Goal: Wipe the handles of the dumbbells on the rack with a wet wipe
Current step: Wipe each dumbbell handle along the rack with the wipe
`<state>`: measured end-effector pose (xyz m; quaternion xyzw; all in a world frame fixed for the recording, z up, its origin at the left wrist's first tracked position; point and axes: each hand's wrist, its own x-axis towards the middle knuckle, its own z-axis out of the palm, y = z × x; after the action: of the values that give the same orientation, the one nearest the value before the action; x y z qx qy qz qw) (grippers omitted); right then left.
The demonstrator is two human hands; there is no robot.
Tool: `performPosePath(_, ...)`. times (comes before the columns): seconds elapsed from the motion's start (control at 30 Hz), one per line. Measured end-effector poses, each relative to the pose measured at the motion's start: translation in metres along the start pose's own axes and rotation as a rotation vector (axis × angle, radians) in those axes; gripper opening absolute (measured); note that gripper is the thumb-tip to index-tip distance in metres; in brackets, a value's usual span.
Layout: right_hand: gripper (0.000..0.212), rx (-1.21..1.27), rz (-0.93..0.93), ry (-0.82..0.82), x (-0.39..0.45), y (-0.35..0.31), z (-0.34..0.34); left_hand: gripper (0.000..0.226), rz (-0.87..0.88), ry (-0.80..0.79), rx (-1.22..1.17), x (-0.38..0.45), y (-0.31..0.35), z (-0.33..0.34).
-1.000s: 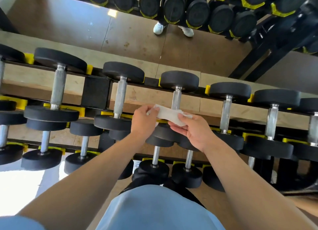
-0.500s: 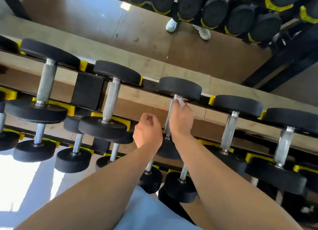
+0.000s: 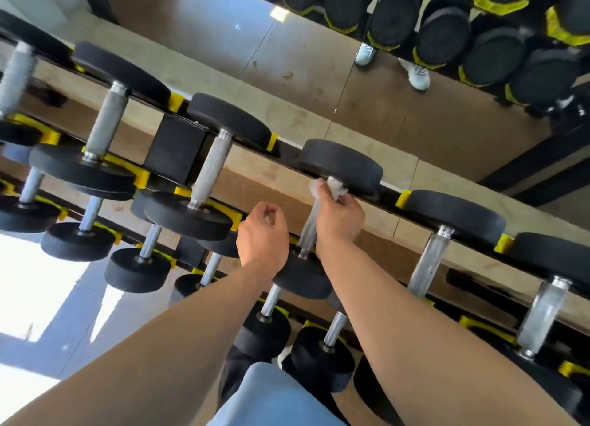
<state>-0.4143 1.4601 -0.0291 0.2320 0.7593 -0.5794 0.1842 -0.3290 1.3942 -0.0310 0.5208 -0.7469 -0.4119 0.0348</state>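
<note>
Black dumbbells with steel handles lie in rows on a black rack with yellow cradles [image 3: 404,198]. My right hand [image 3: 339,216] wraps the white wet wipe [image 3: 335,186] round the upper end of the middle dumbbell's handle [image 3: 309,231], just under its far black head [image 3: 343,165]. My left hand [image 3: 263,237] hovers to the left of that handle with fingers loosely curled, holding nothing. Neighbouring handles stand at the left [image 3: 209,170] and at the right [image 3: 429,263].
A lower tier of smaller dumbbells [image 3: 137,269] sits below my arms. A mirror behind the rack shows a reflected rack of dumbbells [image 3: 447,39] and white shoes [image 3: 416,74]. Bright floor lies at the lower left.
Both hands held the wipe stretched between them; the left let go, and the right carried it onto the middle handle and slid it up to the far head. The camera tilted.
</note>
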Motion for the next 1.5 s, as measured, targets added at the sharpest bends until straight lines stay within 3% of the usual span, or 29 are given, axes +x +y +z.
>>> performPosePath(0.13, 0.031, -0.094, -0.068, 0.074, -0.003, -0.002, 0.006, 0.015, 0.020, -0.029, -0.004, 0.002, -0.002, 0.000)
performPosePath(0.23, 0.041, -0.249, -0.115, 0.148, -0.009, 0.001, 0.009, 0.015, 0.017, -0.059, -0.003, 0.002, -0.002, -0.003)
performPosePath(0.33, 0.038, -0.229, -0.132, 0.258, -0.016, 0.003, 0.003, 0.015, 0.024, -0.085, -0.007, 0.001, -0.002, -0.003)
performPosePath(0.47, 0.033, -0.268, -0.171, 0.228, -0.020, -0.005, 0.002, 0.015, 0.024, -0.100, -0.012, 0.000, -0.002, -0.005)
performPosePath(0.63, 0.049, -0.277, -0.054, 0.209, -0.008, -0.017, 0.016, 0.014, 0.035, -0.118, -0.001, 0.000, -0.001, -0.007)
performPosePath(0.87, 0.033, -0.242, -0.108, 0.297, -0.016, -0.006, 0.005, 0.015, 0.083, -0.139, 0.024, 0.003, -0.004, -0.007)
performPosePath(0.97, 0.031, -0.281, -0.121, 0.245, -0.015, -0.011, 0.005, 0.016, 0.079, -0.148, 0.024, 0.003, -0.005, -0.006)
performPosePath(1.13, 0.027, -0.323, -0.045, 0.023, -0.006, -0.026, -0.009, 0.016, 0.061, -0.160, 0.020, 0.005, -0.005, -0.006)
performPosePath(1.23, 0.034, -0.560, -0.307, -0.017, -0.019, -0.026, -0.043, 0.016, 0.058, -0.158, -0.015, 0.004, -0.005, -0.006)
performPosePath(1.33, 0.022, -0.984, -0.905, 0.130, -0.033, -0.017, -0.062, 0.014, 0.058, -0.134, -0.036, 0.003, -0.005, -0.007)
performPosePath(1.43, 0.038, -1.463, -1.395, 0.006, -0.013, -0.009, -0.059, 0.012, 0.059, -0.108, -0.046, 0.001, -0.005, -0.008)
performPosePath(1.5, 0.050, -1.622, -1.490, -0.083, 0.002, -0.012, -0.055, 0.012, 0.058, -0.096, -0.061, 0.000, -0.006, -0.007)
